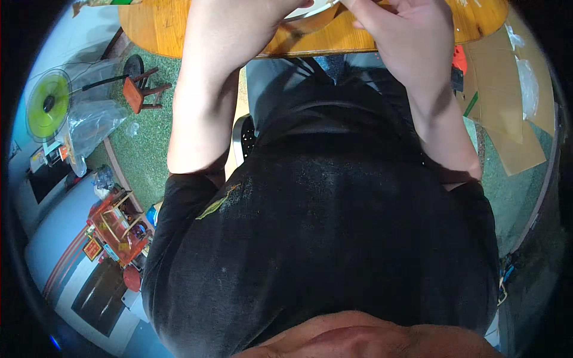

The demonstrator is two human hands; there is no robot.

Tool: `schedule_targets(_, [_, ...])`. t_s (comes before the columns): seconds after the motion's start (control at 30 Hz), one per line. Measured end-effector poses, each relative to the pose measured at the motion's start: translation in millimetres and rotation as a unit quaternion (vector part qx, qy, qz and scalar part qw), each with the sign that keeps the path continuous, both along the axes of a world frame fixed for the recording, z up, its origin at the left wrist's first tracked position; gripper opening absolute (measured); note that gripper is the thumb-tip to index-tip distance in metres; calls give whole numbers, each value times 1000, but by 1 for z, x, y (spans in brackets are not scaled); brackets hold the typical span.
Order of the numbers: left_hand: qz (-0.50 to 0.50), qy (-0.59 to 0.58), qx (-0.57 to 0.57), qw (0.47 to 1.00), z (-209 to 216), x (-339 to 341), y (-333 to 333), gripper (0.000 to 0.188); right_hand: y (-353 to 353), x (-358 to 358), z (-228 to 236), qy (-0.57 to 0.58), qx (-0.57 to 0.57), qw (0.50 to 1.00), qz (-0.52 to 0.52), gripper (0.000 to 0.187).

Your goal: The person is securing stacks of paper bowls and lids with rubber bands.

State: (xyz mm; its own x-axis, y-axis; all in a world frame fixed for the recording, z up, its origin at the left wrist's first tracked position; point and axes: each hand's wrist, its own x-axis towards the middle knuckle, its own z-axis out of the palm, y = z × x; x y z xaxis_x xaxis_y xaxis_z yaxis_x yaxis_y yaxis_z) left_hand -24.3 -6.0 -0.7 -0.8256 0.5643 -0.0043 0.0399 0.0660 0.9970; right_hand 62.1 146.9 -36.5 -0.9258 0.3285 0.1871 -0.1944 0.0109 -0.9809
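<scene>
Both of my hands are over the near edge of a wooden table [325, 43], partly cut off by the top of the head view. My left hand [242, 27] is beside a white, curved-edged thing [310, 10]; its fingers mostly lie out of view. My right hand [412, 30] is on the other side of it, fingers curled and the thumb reaching toward a thin white tip near the top edge. What the right fingers hold is too cut off to name.
A green fan [48, 104] and a small reddish-brown stool [140, 92] stand to the left, with clear plastic bags [95, 125] nearby. Flattened cardboard [495, 101] lies to the right. A red cluttered rack [119, 227] is at the lower left.
</scene>
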Motion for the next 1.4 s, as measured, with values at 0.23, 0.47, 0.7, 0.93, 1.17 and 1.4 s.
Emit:
schedule_targets(0.23, [9, -6, -28, 1000, 3, 3, 5, 25, 5, -6, 10, -31, 6, 999, 20, 18])
schedule_targets(0.47, [7, 20, 10, 1000, -7, -1, 1, 25, 14, -8, 10, -106, 11, 994, 20, 16])
schedule_targets(0.7, [4, 26, 3, 1000, -7, 1, -1, 23, 15, -7, 8, -84, 12, 995, 51, 14])
schedule_targets(0.93, [-11, 16, 10, 1000, -4, 4, 4, 20, 18, -15, -7, -33, 7, 998, 56, 12])
schedule_targets(1.17, [-10, 42, 27, 999, -8, 8, 2, 20, 19, -11, 4, -102, -39, 991, 80, 10])
schedule_targets(1.4, [-25, 73, 5, 997, -11, 9, 3, 24, 19, -10, -3, -79, -93, 988, 93, 10])
